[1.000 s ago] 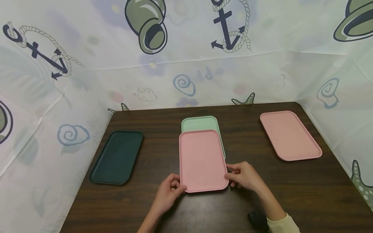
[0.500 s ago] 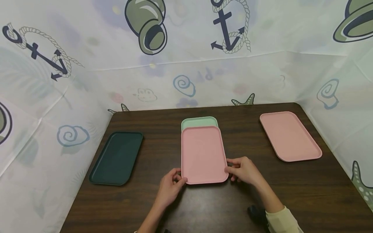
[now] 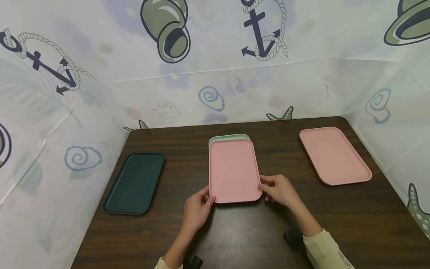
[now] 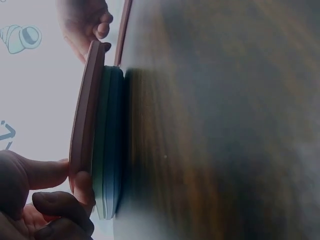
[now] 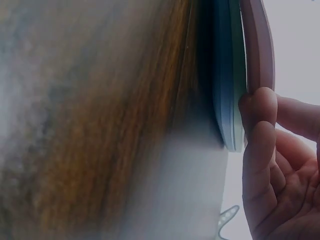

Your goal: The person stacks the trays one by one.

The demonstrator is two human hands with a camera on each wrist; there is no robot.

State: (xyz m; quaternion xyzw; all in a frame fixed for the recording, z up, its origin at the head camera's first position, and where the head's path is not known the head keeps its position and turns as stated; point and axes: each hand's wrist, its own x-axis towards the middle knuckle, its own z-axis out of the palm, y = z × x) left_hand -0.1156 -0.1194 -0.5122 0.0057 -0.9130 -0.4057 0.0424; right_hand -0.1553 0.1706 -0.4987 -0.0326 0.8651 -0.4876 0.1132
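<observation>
Apparent stacking: left hand point(image 3: 196, 211), right hand point(image 3: 281, 191) pinched central pink tray point(image 3: 234, 170) at seven, four o'clock; next move likely needed alignment.

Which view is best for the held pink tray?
Head: it shows the held pink tray from above, face and nearly whole outline. Left wrist gives it only edge-on, next to the green tray; right wrist shows just a stretch of its edge, cut off by the frame's top.
</observation>
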